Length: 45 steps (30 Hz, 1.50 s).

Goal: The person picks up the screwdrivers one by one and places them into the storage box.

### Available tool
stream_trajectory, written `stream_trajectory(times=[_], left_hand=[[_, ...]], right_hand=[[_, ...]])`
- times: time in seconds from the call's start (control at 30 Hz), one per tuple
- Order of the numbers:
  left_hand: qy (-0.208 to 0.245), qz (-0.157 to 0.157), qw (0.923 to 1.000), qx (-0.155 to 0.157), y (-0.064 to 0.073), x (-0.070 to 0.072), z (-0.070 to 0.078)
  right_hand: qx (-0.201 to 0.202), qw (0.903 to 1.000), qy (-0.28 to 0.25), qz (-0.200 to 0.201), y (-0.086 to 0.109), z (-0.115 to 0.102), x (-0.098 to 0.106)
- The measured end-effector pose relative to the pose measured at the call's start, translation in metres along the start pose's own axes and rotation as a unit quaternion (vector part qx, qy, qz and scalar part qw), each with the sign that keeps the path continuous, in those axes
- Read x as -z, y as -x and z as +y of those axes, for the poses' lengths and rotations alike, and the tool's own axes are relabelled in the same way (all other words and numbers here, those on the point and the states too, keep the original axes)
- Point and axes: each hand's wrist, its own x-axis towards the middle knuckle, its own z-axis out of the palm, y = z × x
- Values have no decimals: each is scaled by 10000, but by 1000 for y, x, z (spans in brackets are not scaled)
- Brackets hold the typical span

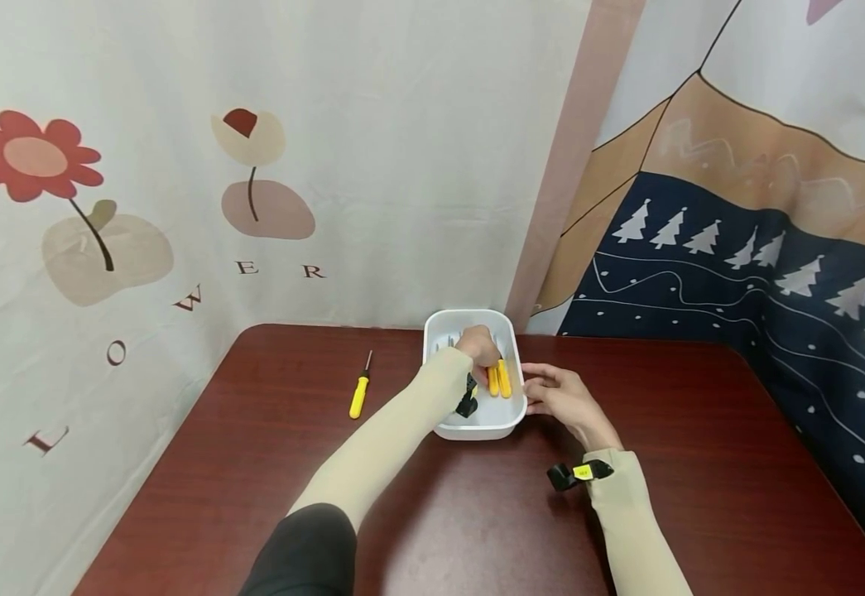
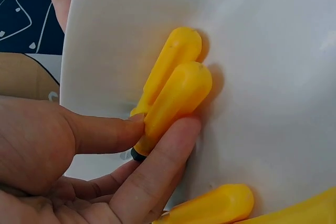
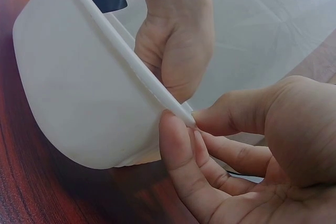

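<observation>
My left hand (image 1: 479, 346) reaches down into a white plastic tray (image 1: 477, 432). In the left wrist view its thumb and index finger pinch a yellow-handled screwdriver (image 2: 181, 95) near the handle's black collar. A second yellow handle (image 2: 167, 59) lies right alongside it, and another handle (image 2: 223, 203) shows below the fingers. The shafts are mostly hidden behind the hand. At the tray's right side, my right hand (image 1: 569, 401) pinches the rim between thumb and fingers, as the right wrist view shows.
On the dark red table (image 1: 313, 513), left of the tray, a yellow-and-black screwdriver (image 1: 360, 393) lies with its shaft pointing away. A printed curtain (image 1: 402, 165) hangs behind the table's far edge, and a dark tree-patterned cloth (image 1: 700, 273) hangs at the right.
</observation>
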Motion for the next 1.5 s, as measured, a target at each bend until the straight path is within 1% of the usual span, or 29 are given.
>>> stream_trajectory(times=[0.2,0.47,0.67,0.77,0.87,1.0,1.13,1.3,1.4,1.5], left_hand=[[63,-23,10000,20,1,1,0],[-234,-23,9997,38,1,1,0],[-188,-52,9998,33,3,4,0],[-99,-26,9999,3,6,5,1],[-101,19,9999,-40,10,6,2],[-334,141,9991,-219,15,8,3],[-409,263,9978,-450,21,10,3],[-495,289,9968,-548,32,13,3],[-724,325,9946,-667,37,14,2],[-1015,364,9905,-851,40,15,0]], right_hand=[[20,10000,56,-19,0,0,0],[-2,9999,101,-17,-2,0,-2],[57,9999,134,-26,-2,-1,-3],[65,9999,147,-21,-3,-1,-3],[77,9998,158,-23,-2,-1,-3],[74,9998,166,-30,-1,0,-1],[28,9999,104,21,-1,1,0],[-87,9999,85,44,-1,-1,0],[-188,9998,91,63,-1,-1,-1],[-212,9997,100,51,0,-2,-1]])
